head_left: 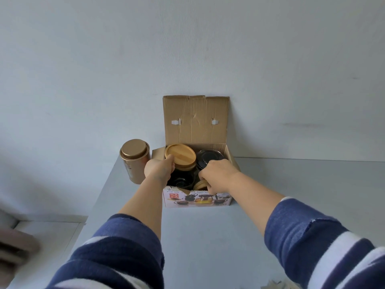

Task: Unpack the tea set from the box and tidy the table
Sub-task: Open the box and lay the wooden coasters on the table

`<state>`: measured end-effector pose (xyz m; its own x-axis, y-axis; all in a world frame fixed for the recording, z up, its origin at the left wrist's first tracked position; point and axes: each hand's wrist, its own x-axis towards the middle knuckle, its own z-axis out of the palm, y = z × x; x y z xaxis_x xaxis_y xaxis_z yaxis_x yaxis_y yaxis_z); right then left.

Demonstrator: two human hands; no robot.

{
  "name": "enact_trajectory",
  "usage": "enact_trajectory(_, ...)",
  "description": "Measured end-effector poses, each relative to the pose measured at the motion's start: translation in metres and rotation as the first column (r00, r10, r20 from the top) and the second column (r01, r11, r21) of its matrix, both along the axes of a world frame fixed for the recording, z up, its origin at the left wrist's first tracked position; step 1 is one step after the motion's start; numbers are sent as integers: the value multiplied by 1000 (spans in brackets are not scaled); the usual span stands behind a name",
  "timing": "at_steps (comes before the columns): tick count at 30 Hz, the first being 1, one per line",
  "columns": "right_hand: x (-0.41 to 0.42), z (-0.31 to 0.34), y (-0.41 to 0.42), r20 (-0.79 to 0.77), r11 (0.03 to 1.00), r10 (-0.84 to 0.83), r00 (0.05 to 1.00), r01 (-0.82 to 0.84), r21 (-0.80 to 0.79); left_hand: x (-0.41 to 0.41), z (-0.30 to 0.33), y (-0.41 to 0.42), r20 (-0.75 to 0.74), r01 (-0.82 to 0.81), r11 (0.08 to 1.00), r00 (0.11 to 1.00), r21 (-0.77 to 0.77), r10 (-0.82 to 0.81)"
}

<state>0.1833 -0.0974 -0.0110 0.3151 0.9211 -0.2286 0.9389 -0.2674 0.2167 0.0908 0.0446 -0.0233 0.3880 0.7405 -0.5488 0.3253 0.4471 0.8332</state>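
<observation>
- The left grip (160,168) clasps the near edge of a round wooden lid (180,154), which sits tilted at the box's (196,199) left side.
- Under that grip, dark glassware (180,180) fills the box's left half.
- The right grip (216,176) reaches into the box's near right part, fingers curled down; what they touch is hidden.
- Just beyond the right grip lies a dark round piece (209,159).
- Below the right grip a second wooden piece (200,185) peeks out.
- Left of the left grip a gold tin (135,160) stands upright on the grey surface (208,236).
- The box flap (195,119) stands up against the wall (187,49).
</observation>
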Motion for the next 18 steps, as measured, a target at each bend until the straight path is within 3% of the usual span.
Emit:
enact_trajectory(13,6,9,-24,-137,959,32,990,8,282,-16,4,-2,-94,-73,995,992,69,79)
enact_trajectory(16,10,18,-31,-311,892,-43,949,177,416,-20,10,-6,-91,-105,991,989,86,113)
enact_trajectory(18,13,21,-38,-501,760,-108,859,396,515,-19,13,-6,-41,-125,990,991,58,128)
